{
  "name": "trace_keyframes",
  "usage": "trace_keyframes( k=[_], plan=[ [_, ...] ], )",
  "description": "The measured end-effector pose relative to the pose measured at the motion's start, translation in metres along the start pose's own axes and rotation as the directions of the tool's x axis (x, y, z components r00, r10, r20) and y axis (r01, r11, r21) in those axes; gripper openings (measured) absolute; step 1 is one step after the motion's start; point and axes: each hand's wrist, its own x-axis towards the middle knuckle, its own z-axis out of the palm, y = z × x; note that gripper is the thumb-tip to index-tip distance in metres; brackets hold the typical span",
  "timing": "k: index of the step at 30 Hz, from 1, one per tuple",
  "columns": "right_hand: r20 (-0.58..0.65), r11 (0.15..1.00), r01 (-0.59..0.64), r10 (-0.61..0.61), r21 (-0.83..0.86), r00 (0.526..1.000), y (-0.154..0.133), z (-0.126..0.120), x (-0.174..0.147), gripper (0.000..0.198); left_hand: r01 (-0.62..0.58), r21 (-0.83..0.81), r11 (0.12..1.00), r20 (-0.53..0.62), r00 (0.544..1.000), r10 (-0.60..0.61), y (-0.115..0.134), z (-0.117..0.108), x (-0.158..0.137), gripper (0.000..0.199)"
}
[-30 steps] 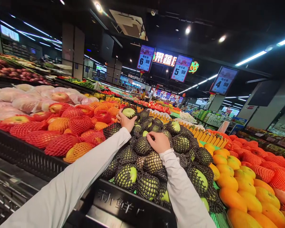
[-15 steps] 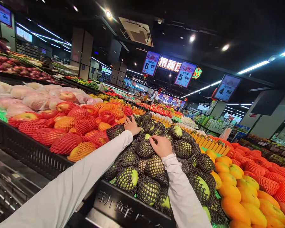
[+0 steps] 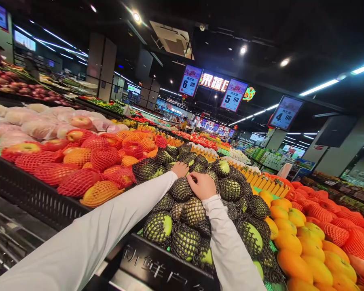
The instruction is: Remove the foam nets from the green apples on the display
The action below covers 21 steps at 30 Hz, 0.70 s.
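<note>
Both your hands rest near the top of the pile of green apples in black foam nets (image 3: 197,210). Your left hand (image 3: 180,168) lies with fingers curled on a netted apple (image 3: 182,188); your right hand (image 3: 203,185) pinches the net of that same apple. Red-netted apples (image 3: 103,157) sit to the left, oranges (image 3: 303,242) to the right.

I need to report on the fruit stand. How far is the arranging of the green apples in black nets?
Done: most green apples in black foam nets sit heaped in the black plastic crate. In hand: the left hand and right hand both rest on netted apples at the top of the heap; I cannot tell whether either grips one. Left: some nets near the front have slipped and show bare green skin.
</note>
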Motion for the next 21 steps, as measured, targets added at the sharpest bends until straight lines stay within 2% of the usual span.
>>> trace_keyframes(
  k=[4, 13, 21],
  plan=[
    [-0.001, 1.0, 0.001, -0.002, -0.007, 1.0, 0.001, 0.001, 0.001, 0.029, -0.005, 0.038, 0.999, 0.013, 1.0, 0.004, -0.001, 0.008, 0.001, 0.027],
    [-0.008, 1.0, 0.017, -0.017, 0.006, 1.0, 0.001, 0.001, 0.0, 0.027, -0.093, 0.026, 0.995, -0.019, 0.995, 0.093, -0.001, 0.011, 0.004, 0.017],
    [0.006, 1.0, -0.004, 0.004, -0.023, 1.0, -0.001, -0.002, -0.001, 0.028, -0.09, 0.026, 0.996, -0.026, 0.996, 0.09, -0.002, 0.016, 0.006, 0.022]
  ],
)
